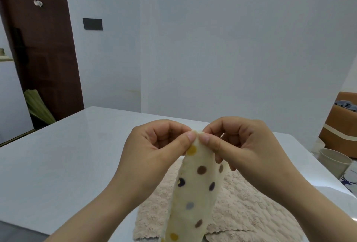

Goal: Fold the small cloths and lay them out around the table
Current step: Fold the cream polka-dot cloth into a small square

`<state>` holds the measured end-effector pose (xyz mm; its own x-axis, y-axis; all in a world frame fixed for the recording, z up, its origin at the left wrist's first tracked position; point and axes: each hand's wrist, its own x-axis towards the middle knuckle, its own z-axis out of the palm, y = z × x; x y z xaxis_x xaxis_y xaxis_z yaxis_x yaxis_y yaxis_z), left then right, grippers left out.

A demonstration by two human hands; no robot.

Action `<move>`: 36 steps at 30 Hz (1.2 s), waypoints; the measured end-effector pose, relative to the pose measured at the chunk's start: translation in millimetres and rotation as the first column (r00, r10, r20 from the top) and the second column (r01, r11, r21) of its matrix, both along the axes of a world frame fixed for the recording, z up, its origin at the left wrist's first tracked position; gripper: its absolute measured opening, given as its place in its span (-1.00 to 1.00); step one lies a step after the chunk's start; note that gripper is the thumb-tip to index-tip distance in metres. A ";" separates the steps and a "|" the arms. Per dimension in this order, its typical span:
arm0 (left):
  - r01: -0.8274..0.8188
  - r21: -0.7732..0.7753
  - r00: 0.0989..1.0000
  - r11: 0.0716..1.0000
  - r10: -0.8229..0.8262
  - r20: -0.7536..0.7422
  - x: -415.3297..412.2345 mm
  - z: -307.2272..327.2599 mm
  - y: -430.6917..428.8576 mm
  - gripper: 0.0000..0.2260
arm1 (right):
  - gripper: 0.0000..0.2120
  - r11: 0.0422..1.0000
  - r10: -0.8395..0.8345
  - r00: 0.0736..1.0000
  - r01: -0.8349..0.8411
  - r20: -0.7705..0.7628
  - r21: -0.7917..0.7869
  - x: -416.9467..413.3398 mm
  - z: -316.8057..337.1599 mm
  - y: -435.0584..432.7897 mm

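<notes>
Both hands, left hand [154,145] and right hand [237,141], pinch the top edge of a cream polka-dot cloth [195,193], thumbs touching. It hangs above beige fluffy cloths [241,212] lying on the white table [67,154].

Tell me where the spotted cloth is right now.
In the head view the spotted cloth hangs at lower centre, its top edge pinched by the left hand and right hand, above a fluffy beige cloth lying on the white table.
</notes>
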<state>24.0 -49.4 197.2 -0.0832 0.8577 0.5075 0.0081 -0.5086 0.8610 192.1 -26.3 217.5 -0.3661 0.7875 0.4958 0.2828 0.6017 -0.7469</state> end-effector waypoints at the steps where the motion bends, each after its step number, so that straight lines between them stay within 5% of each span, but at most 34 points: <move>1: -0.024 0.003 1.000 1.000 0.024 -0.004 -1.8 -0.5 1.0 -0.86 | -0.89 1.000 -0.009 1.000 0.009 0.011 -0.002 0.6 0.2 0.5; 11: -0.247 0.038 0.969 0.968 0.248 -0.006 -29.8 -2.1 10.4 -0.88 | -0.94 0.988 -0.144 0.970 0.131 0.197 0.077 20.6 -0.2 10.2; 20: -0.349 0.123 0.928 0.929 0.360 -0.093 -38.5 -7.7 13.2 -0.95 | -0.94 0.968 -0.203 0.955 0.162 0.216 0.194 22.0 -0.7 16.1; 29: -0.331 0.150 0.932 0.932 0.348 -0.101 -36.4 -13.8 10.5 -0.93 | -0.87 0.923 -0.348 0.843 0.233 0.410 0.305 20.1 -3.5 28.0; 36: -0.335 0.148 0.933 0.930 0.350 -0.088 -40.2 -12.4 10.6 -0.95 | -0.87 0.946 -0.307 0.821 0.210 0.481 0.245 24.7 -2.7 30.6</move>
<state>-16.2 -38.8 184.8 -0.2973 0.7138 0.6341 0.2935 -0.5636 0.7721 216.8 4.3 214.9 -0.3981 0.8080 0.4344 0.7550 0.5575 -0.3452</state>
